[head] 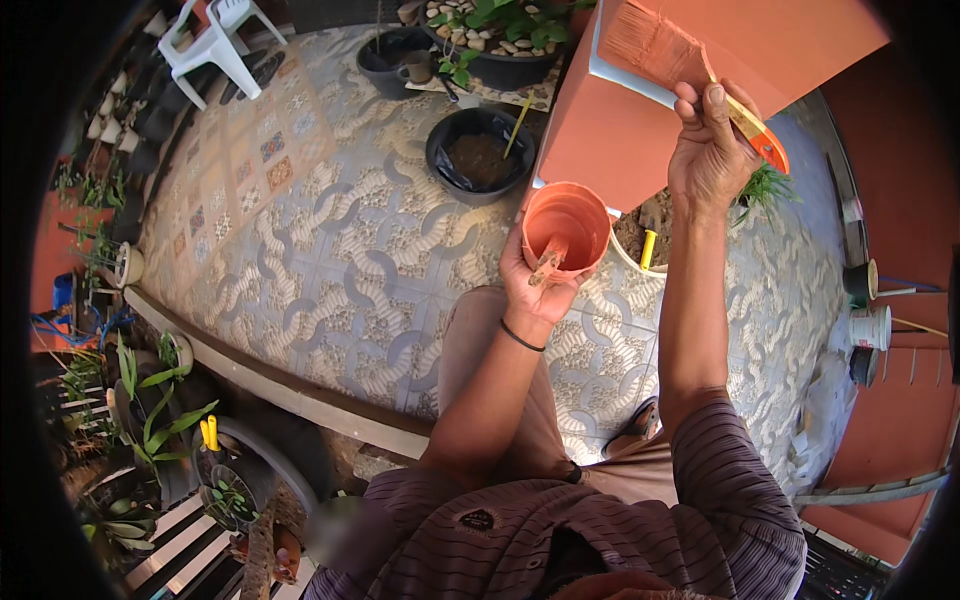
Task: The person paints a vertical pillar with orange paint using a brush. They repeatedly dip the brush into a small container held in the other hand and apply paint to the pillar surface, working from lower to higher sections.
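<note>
My right hand [712, 142] grips a wide paintbrush [761, 135] by its yellow and orange handle. The brush's bristles, coated in terracotta-coloured paint, lie against a large terracotta-coloured block-like surface [607, 142] with pale, light-blue edges. Lower and to the left, my left hand [536, 289] holds a round paint container [568, 225] from below. Its inside is coated with the same orange-red paint, and a paint-smeared stick [549, 261] leans over its near rim. A dark band is on my left wrist.
A black tub of soil [480, 196] stands on the patterned tile floor beyond the container. Partly behind my right forearm is a soil-filled pot with a yellow-handled tool [649, 250]. A white plastic chair [217, 49] stands far left; potted plants line a low ledge [285, 394].
</note>
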Motion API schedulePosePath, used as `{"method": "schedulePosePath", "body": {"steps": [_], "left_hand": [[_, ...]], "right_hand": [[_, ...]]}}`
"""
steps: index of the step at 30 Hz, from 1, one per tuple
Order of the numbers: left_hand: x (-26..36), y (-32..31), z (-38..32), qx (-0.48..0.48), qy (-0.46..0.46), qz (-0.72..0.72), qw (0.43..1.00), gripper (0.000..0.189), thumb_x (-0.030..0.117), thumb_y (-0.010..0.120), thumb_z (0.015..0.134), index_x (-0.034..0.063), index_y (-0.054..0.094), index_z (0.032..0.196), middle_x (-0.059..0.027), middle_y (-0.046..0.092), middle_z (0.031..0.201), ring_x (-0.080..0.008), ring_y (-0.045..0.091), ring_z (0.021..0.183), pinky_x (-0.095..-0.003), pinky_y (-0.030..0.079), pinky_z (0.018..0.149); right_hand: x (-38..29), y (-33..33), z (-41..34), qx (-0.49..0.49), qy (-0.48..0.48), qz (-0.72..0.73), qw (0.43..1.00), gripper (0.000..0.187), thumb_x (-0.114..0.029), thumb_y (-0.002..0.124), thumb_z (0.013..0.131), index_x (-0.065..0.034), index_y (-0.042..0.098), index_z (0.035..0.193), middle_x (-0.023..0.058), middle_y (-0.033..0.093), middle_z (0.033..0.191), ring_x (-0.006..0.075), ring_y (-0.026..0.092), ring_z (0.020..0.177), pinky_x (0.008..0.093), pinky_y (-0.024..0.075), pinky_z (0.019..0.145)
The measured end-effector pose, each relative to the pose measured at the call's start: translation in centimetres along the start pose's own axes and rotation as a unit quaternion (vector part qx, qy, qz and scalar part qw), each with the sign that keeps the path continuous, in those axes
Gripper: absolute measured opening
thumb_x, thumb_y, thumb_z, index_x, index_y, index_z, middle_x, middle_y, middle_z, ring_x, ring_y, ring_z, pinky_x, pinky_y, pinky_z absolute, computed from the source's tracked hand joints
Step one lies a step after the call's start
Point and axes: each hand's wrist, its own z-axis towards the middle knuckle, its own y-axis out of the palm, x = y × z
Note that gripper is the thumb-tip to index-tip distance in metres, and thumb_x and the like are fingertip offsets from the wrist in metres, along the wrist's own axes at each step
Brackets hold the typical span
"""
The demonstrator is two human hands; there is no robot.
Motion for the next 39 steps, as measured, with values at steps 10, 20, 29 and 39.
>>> {"method": "schedulePosePath", "body": {"steps": [10,20,29,39], "left_hand": [[0.5,-0.4,0.1,-0.020,-0.004,0.000,1.000,0.061,0.053,0.059,0.093,0.0118,0.060,0.138,-0.0141,0.067,0.130,-0.0368,0.069,0.110,-0.0489,0.060,0.082],[0.5,-0.8,0.0,-0.027,-0.017,0.001,0.999,0.065,0.054,0.059,0.091,0.0112,0.057,0.140,-0.0147,0.065,0.132,-0.0370,0.067,0.113,-0.0494,0.060,0.085],[1.0,-1.9,0.3,-0.055,-0.035,-0.009,0.998,0.044,0.047,0.044,0.107,0.0185,0.061,0.135,-0.0077,0.064,0.135,-0.0324,0.064,0.123,-0.0581,0.058,0.092],[0.1,-2.7,0.7,-0.050,-0.036,0.004,0.998,0.065,0.048,0.065,0.092,0.0106,0.056,0.143,-0.0180,0.064,0.135,-0.0396,0.064,0.121,-0.0489,0.059,0.089]], "right_hand": [[-3.2,-3.7,-0.7,0.057,-0.042,0.020,0.997,0.016,-0.008,0.072,0.098,0.0009,0.064,0.109,0.0178,0.072,0.098,0.0314,0.076,0.081,0.0335,0.0654,0.065],[1.0,-4.0,-0.8,0.027,-0.016,-0.027,0.999,0.021,-0.005,0.076,0.093,0.0036,0.064,0.108,0.0164,0.072,0.092,0.0313,0.077,0.077,0.0341,0.0667,0.063],[-0.3,-4.1,-1.5,0.008,0.000,0.032,0.999,0.019,-0.011,0.076,0.094,-0.0004,0.067,0.107,0.0151,0.073,0.096,0.0295,0.075,0.076,0.0331,0.0624,0.063],[-1.7,-7.9,0.3,0.039,-0.063,-0.032,0.997,0.017,-0.003,0.075,0.093,0.0034,0.067,0.107,0.0183,0.073,0.094,0.0290,0.076,0.075,0.0336,0.0663,0.065]]}}
